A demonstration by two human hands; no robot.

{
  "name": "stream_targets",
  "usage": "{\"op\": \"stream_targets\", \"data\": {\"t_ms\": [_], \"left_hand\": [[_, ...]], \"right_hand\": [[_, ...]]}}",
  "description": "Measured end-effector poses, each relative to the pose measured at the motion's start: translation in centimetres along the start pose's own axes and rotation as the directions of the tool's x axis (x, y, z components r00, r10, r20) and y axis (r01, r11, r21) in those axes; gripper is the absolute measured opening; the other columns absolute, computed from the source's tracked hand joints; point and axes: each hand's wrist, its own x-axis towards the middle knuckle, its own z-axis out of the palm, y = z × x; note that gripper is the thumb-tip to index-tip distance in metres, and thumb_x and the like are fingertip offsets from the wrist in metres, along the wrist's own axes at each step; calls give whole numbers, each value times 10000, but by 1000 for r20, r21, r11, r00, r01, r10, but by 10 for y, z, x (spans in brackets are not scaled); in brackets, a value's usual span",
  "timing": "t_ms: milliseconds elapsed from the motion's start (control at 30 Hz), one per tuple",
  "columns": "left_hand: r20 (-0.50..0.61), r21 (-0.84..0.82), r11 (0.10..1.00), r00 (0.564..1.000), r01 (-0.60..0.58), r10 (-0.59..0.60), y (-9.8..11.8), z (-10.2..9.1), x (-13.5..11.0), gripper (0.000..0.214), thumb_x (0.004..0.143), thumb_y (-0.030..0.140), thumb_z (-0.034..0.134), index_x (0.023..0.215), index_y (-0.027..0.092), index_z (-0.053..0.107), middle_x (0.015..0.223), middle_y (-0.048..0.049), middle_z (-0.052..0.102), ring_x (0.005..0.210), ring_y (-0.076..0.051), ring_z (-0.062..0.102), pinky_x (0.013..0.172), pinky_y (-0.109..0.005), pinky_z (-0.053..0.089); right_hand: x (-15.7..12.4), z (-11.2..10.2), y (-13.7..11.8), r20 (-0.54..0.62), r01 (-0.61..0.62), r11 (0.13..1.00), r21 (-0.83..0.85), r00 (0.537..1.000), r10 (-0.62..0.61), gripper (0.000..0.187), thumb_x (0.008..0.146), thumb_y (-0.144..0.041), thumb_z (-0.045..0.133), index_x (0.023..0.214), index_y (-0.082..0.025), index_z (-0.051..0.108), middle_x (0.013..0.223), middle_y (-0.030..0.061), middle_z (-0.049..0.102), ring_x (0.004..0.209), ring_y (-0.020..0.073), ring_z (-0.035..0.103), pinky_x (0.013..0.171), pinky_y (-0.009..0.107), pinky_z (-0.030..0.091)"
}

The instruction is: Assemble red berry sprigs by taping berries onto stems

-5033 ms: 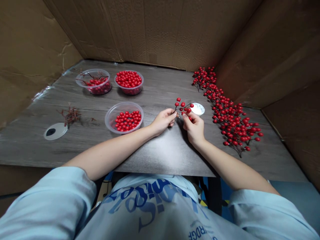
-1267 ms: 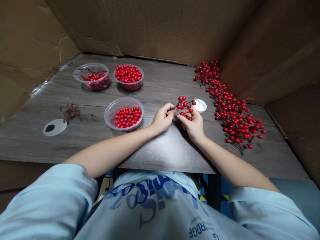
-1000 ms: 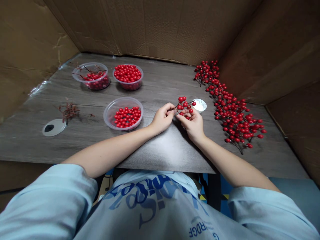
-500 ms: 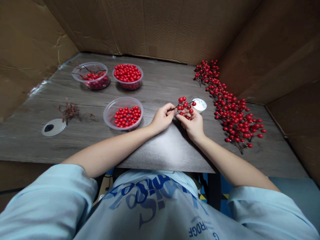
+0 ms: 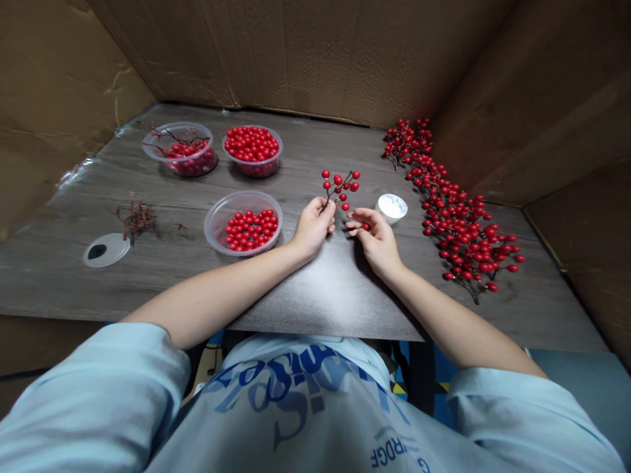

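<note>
My left hand (image 5: 313, 228) pinches the stem of a small sprig of red berries (image 5: 340, 186) and holds it upright above the dark table (image 5: 320, 295). A little to the right, my right hand (image 5: 374, 238) has its fingers curled round a single red berry (image 5: 365, 226), apart from the sprig. A clear tub (image 5: 244, 222) partly filled with loose red berries stands just left of my left hand. A small white dish (image 5: 392, 207) sits just beyond my right hand.
Two more clear tubs stand at the back left: one with berries and twigs (image 5: 180, 148), one heaped with berries (image 5: 252, 151). A long pile of berry branches (image 5: 453, 217) lies along the right. Bare twigs (image 5: 137, 218) and a round lid (image 5: 107, 249) lie left. Cardboard walls (image 5: 320, 52) enclose the table.
My left hand has lifted the sprig up and to the left, away from my right hand. My right hand now holds one berry separate from the sprig.
</note>
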Motion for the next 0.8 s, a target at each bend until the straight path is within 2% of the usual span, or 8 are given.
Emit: {"op": "stream_targets", "data": {"t_ms": [167, 333, 467, 567, 667, 800], "left_hand": [[-2, 28, 1000, 1000, -7, 7, -2, -1, 0, 160, 887, 140, 428, 732, 165, 397, 557, 82, 368, 414, -9, 335, 409, -136, 292], [-15, 18, 1000, 1000, -21, 21, -2, -2, 0, 153, 870, 164, 472, 734, 167, 403, 570, 81, 382, 417, -11, 341, 413, -142, 301], [-21, -20, 1000, 1000, -20, 19, -1, -1, -1, 152, 874, 127, 436, 728, 160, 408, 626, 69, 415, 421, -5, 339, 405, -147, 295], [-20, -32, 999, 999, -29, 28, -1, 0, -1, 154, 872, 115, 434, 725, 156, 413, 631, 68, 413, 425, -4, 340, 405, -148, 297], [-13, -20, 1000, 1000, -14, 14, -1, -1, -1, 159, 875, 118, 432, 722, 156, 411, 608, 72, 397, 425, -4, 337, 410, -143, 303], [-13, -41, 999, 1000, 20, -20, 1, 0, -1, 144, 871, 129, 441, 732, 157, 422, 606, 71, 404, 427, -11, 342, 404, -142, 303]], "right_hand": [[-1, 2, -1, 51, -1, 1000, -3, 999, 1, 276, 704, -282, 644, 946, -235, 520, 1010, 36, 612, 871, 144, 631, 797, 309, 514], [-4, 5, -5, 66, -70, 994, 87, 996, 64, 421, 635, -401, 723, 903, -234, 444, 935, 12, 637, 768, 125, 663, 703, 263, 542], [-7, 7, -12, 49, -118, 989, 83, 992, 115, 448, 595, -387, 754, 831, -224, 409, 819, -3, 665, 639, 127, 661, 542, 229, 531], [-9, 8, -16, 11, -114, 991, 64, 993, 114, 424, 573, -352, 770, 764, -210, 420, 800, 8, 673, 610, 131, 655, 488, 220, 513], [-9, 8, -17, -52, -74, 996, 40, 996, 76, 370, 553, -305, 788, 720, -192, 478, 821, 21, 673, 661, 133, 653, 533, 235, 534], [-7, 7, -14, -109, -26, 1000, -7, 994, 25, 304, 563, -274, 790, 752, -189, 568, 844, 22, 666, 689, 118, 633, 639, 267, 560]]}}
